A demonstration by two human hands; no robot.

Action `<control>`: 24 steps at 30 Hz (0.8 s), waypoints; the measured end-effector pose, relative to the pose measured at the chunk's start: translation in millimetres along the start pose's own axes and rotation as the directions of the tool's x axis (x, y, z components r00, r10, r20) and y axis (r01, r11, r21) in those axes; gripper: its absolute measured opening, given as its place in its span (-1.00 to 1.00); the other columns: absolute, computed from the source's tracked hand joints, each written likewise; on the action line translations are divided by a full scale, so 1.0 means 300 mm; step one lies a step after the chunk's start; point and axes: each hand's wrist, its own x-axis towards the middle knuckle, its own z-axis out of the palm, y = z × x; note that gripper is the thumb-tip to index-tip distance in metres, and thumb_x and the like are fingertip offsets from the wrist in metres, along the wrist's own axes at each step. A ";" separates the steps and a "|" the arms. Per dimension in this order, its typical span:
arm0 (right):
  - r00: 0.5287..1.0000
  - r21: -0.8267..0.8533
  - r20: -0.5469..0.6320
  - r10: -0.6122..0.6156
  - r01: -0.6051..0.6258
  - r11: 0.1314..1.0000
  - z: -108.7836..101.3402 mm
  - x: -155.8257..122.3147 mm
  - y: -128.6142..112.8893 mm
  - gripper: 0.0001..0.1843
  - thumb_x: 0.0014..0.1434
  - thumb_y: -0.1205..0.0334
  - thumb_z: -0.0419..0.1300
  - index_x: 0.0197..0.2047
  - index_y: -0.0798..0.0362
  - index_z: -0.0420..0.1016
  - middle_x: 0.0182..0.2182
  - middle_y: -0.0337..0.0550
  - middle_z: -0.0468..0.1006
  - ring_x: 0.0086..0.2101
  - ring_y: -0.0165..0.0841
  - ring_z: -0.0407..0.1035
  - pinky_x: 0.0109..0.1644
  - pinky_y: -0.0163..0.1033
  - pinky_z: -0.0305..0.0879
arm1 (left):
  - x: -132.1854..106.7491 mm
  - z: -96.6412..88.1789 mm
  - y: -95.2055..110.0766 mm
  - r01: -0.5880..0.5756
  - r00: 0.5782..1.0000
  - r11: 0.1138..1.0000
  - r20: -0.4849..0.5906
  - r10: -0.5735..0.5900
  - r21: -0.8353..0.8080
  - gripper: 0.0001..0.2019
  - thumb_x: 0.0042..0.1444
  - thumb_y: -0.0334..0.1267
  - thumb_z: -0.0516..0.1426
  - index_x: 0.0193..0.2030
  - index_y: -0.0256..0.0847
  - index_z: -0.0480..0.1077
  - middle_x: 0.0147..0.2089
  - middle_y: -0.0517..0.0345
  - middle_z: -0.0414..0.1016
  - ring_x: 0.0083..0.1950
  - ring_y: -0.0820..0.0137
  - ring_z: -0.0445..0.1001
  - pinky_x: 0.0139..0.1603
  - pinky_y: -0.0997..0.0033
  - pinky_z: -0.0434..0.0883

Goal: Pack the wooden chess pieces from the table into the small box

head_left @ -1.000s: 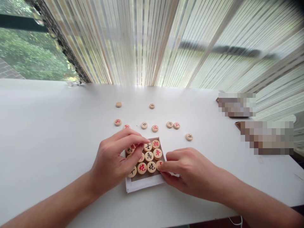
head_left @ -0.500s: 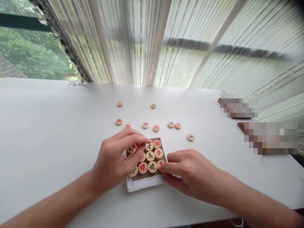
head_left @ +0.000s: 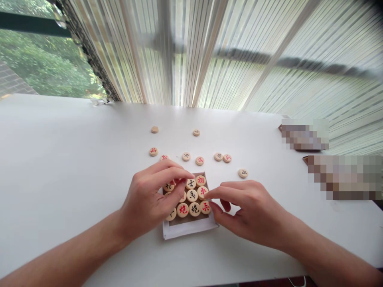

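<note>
A shallow white box point(head_left: 188, 229) sits on the white table, filled with several round wooden chess pieces point(head_left: 192, 195) marked in red or black. My left hand point(head_left: 149, 199) hovers over the box's left half, its fingers curled and its fingertips pinched over a piece near the back; what they hold is hidden. My right hand point(head_left: 248, 209) is at the box's right side, with its forefinger stretched to the pieces at the right edge and its thumb by the front right corner. A red-marked piece point(head_left: 205, 207) lies in that corner.
Several loose chess pieces point(head_left: 218, 156) lie scattered on the table point(head_left: 60, 159) beyond the box. Two blurred objects point(head_left: 344, 175) rest at the right edge. Striped curtains hang behind the table, with a window at the far left.
My right hand has lifted off the front right corner of the box, uncovering the red-marked piece there. My left hand has barely moved. The view has shifted slightly.
</note>
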 end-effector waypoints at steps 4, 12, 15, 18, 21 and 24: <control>1.000 -0.025 -0.003 -0.003 0.003 1.000 0.014 -0.003 0.027 -0.82 0.33 0.37 0.23 -0.11 0.10 0.69 -0.49 -0.28 0.57 -0.56 -0.47 0.38 -0.42 -0.32 0.20 | 0.004 0.002 -0.001 -0.004 1.000 1.000 -0.006 0.004 -0.002 -0.79 0.25 -0.60 0.22 -0.14 -0.24 0.60 -0.20 0.16 0.65 -0.19 0.49 0.61 -0.08 0.54 0.52; 0.999 -0.072 0.028 -0.026 0.028 0.997 0.024 -0.004 0.027 -0.81 0.34 0.37 0.21 -0.19 0.07 0.68 -0.54 -0.26 0.54 -0.58 -0.45 0.33 -0.44 -0.34 0.17 | 0.000 -0.001 -0.001 -0.005 1.000 1.000 -0.013 0.005 0.004 -0.78 0.25 -0.61 0.22 -0.13 -0.23 0.61 -0.19 0.18 0.65 -0.18 0.50 0.61 -0.01 0.51 0.52; 0.999 -0.075 0.026 -0.028 0.030 0.997 0.021 -0.005 0.021 -0.81 0.34 0.37 0.21 -0.21 0.08 0.68 -0.55 -0.26 0.53 -0.58 -0.46 0.32 -0.43 -0.34 0.16 | 0.001 -0.001 0.001 -0.005 1.000 1.000 -0.015 0.005 0.001 -0.79 0.26 -0.60 0.22 -0.14 -0.23 0.60 -0.20 0.17 0.64 -0.18 0.50 0.61 -0.02 0.52 0.52; 0.999 -0.073 0.029 -0.024 0.026 0.997 0.020 -0.006 0.018 -0.81 0.34 0.37 0.20 -0.18 0.08 0.69 -0.55 -0.25 0.54 -0.58 -0.45 0.33 -0.43 -0.33 0.17 | 0.004 -0.001 0.005 0.004 1.000 1.000 -0.010 -0.004 0.010 -0.79 0.26 -0.60 0.22 -0.15 -0.23 0.60 -0.21 0.18 0.64 -0.19 0.50 0.61 -0.02 0.51 0.52; 0.999 -0.071 0.035 -0.020 0.022 0.997 0.021 -0.003 0.020 -0.80 0.35 0.37 0.20 -0.16 0.09 0.69 -0.54 -0.25 0.55 -0.58 -0.44 0.34 -0.43 -0.31 0.18 | 0.006 -0.001 0.007 0.012 1.000 1.000 -0.009 -0.012 0.016 -0.79 0.26 -0.59 0.22 -0.15 -0.21 0.60 -0.21 0.17 0.65 -0.20 0.48 0.61 -0.04 0.50 0.53; 0.999 -0.065 0.024 -0.024 0.026 0.998 0.019 0.001 0.021 -0.80 0.36 0.35 0.19 -0.17 0.09 0.69 -0.54 -0.25 0.55 -0.59 -0.44 0.35 -0.43 -0.31 0.18 | 0.004 0.000 0.005 0.010 1.000 1.000 -0.010 -0.010 0.017 -0.79 0.27 -0.57 0.22 -0.14 -0.20 0.60 -0.20 0.16 0.65 -0.20 0.46 0.62 -0.08 0.49 0.54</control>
